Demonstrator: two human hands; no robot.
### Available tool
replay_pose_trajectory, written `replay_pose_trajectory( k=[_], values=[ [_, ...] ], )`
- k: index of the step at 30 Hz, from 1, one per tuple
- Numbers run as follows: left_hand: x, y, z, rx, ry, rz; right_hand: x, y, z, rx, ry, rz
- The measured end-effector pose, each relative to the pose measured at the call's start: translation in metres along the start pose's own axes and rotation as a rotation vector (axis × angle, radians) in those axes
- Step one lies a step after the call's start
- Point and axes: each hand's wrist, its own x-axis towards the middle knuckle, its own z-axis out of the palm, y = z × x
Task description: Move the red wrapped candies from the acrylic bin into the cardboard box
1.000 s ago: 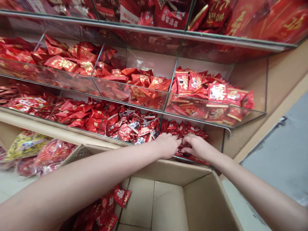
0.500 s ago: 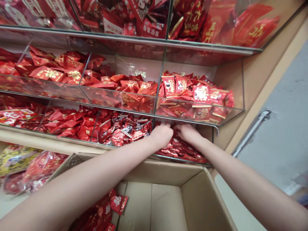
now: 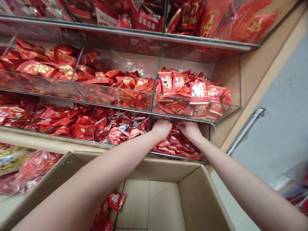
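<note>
Both of my hands reach into the lower right compartment, over a heap of small red foil candy packets [image 3: 176, 144] with gold lettering. My left hand [image 3: 162, 129] is at the heap's back left, its fingers curled and the tips hidden. Close beside it on the right, my right hand [image 3: 192, 130] has its fingers bent down among the packets. Whatever either hand grips is out of sight. Below my forearms stands an open cardboard box [image 3: 166, 168] with several similar red packets [image 3: 116, 201] lying in its left part.
Clear divider panels split the glass-fronted shelves [image 3: 134, 110], filled with red packets. The shelf above hangs low over my hands; a small hook [image 3: 213, 127] juts from its right end. Bagged packets [image 3: 36, 168] lie left of the box. A grey wall [image 3: 279, 128] is at the right.
The view has shifted slightly, so shelves and box sit a little further left and higher. My hands stay over the same compartment, and more of the packets between them shows.
</note>
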Motion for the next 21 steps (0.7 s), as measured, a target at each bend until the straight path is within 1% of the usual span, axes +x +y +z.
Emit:
replay_pose_trajectory(
  k=[4, 6, 9, 11, 13, 15, 18, 21],
  values=[
    [-0.002, 0.004, 0.003, 0.004, 0.011, -0.013, -0.004, -0.001, 0.006, 0.001, -0.017, -0.071],
    [-0.002, 0.003, 0.004, 0.012, 0.022, -0.015, -0.006, -0.002, 0.007, 0.008, 0.022, -0.048],
    [-0.002, 0.003, 0.006, 0.016, 0.038, -0.023, -0.010, -0.001, 0.005, 0.081, 0.104, 0.035],
    [-0.002, 0.003, 0.006, 0.010, 0.049, -0.029, -0.013, 0.000, 0.006, 0.122, 0.126, 0.029],
    [-0.004, 0.003, 0.005, 0.001, 0.068, -0.029, -0.016, 0.001, 0.008, 0.104, 0.111, -0.033],
    [-0.007, 0.004, 0.004, -0.014, 0.095, -0.028, -0.018, 0.003, 0.011, 0.016, 0.090, -0.075],
    [-0.013, 0.004, 0.003, -0.042, 0.153, -0.040, -0.019, 0.004, 0.011, -0.124, 0.058, -0.058],
    [-0.017, 0.003, 0.003, -0.073, 0.204, -0.045, -0.018, 0.001, 0.004, -0.151, -0.024, -0.048]
  ],
)
